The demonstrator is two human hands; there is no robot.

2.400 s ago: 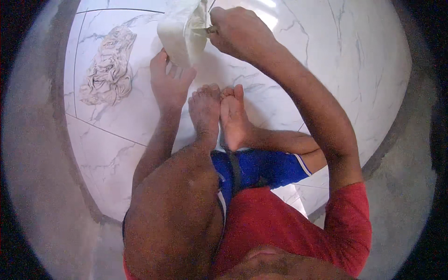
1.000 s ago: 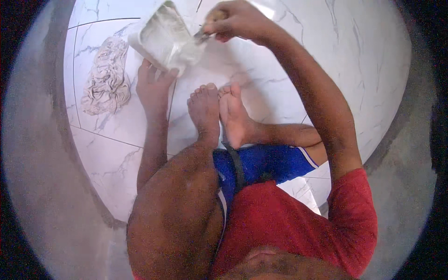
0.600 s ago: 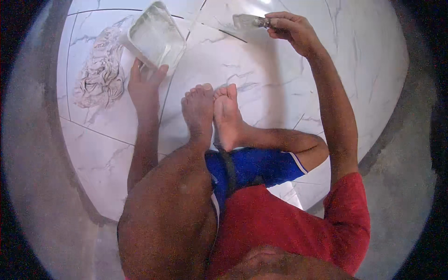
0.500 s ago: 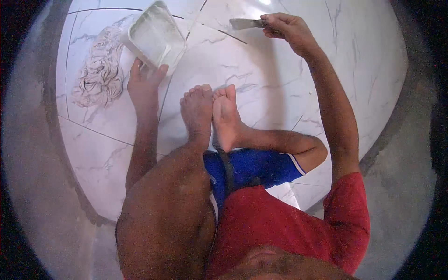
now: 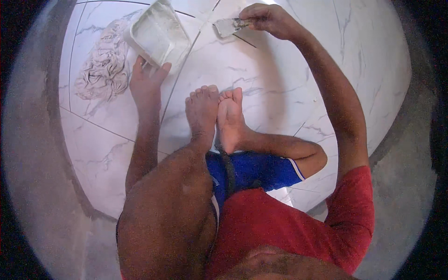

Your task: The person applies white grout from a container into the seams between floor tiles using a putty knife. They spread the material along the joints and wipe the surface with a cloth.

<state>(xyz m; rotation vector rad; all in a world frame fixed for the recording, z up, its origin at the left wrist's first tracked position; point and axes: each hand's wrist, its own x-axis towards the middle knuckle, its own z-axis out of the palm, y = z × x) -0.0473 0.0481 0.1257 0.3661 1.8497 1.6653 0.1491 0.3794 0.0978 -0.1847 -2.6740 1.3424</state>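
The left hand grips the near edge of a shallow white tray on the marble-patterned tile floor — beside a crumpled rag — while the right hand clasps a putty knife, blade on a grout line.

— Glossy marble-look tiles are seen underfoot, white with grey veining, smooth and reflective.

— And around them?

— A rough, matt grey cement floor is shown. A dull, smeared plastic tray is gripped, and a crumpled cloth rag, pale and dusty, is laid beside it.

— The scraper?

— A metal-looking blade, coated matt grey.
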